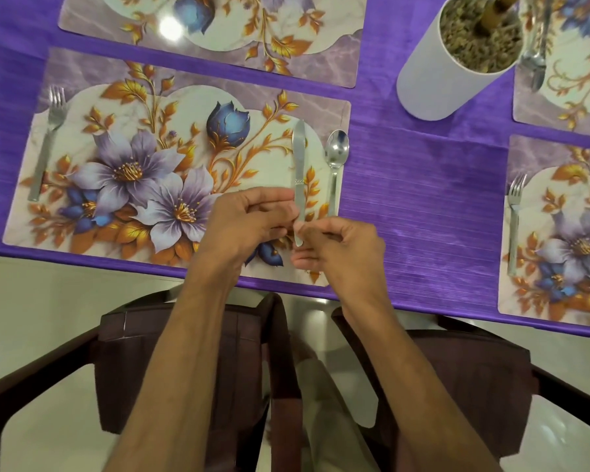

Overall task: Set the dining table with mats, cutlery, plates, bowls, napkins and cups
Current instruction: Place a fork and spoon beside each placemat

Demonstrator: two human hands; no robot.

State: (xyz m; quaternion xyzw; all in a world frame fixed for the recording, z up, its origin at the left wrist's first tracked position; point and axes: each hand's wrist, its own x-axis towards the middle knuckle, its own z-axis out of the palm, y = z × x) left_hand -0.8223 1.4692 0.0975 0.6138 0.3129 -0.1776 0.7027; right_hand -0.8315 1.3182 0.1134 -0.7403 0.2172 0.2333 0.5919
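Note:
A floral place mat [123, 172] lies on the purple tablecloth in front of me. A fork [46, 144] rests on its left edge. A steel knife [299, 165] lies upright near the mat's right side, with a spoon [336, 155] just to its right. My left hand [249, 223] and my right hand [341, 247] meet at the knife's handle, fingertips pinching it from both sides. The handle's lower end is partly hidden by my fingers.
A second mat [559, 240] with a fork [514, 219] lies at the right. Further mats lie at the back [82, 18] and far right [566, 97], the latter with cutlery [537, 59]. A white cylindrical pot [457, 63] stands behind. Two dark chairs [191, 362] stand at the table's near edge.

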